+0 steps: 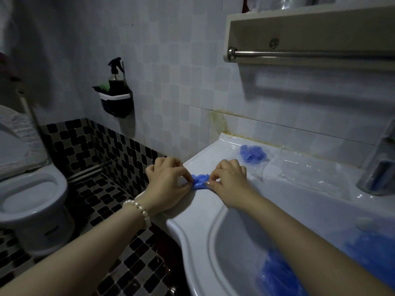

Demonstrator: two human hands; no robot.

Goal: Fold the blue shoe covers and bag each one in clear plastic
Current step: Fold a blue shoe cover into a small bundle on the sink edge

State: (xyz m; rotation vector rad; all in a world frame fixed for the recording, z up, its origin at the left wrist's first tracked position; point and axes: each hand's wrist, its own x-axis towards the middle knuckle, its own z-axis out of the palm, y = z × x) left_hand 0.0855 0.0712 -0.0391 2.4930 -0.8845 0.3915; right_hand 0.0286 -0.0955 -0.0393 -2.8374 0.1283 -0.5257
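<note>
A scrunched blue shoe cover (pixel 199 182) lies on the left rim of the white sink (pixel 205 212). My left hand (pixel 168 182) pinches its left end and my right hand (pixel 229 180) pinches its right end, both with curled fingers. Another blue shoe cover (pixel 253 154) sits inside clear plastic at the back of the rim. More clear plastic bags (pixel 305 174) lie flat to its right. A pile of loose blue shoe covers (pixel 277 276) fills the basin bottom, partly hidden by my right forearm.
A metal faucet (pixel 379 167) stands at the right. A towel rail (pixel 310 54) under a shelf hangs above the sink. A toilet (pixel 30 195) is at the left, and a wall caddy with a spray bottle (pixel 116 82) is mounted behind it.
</note>
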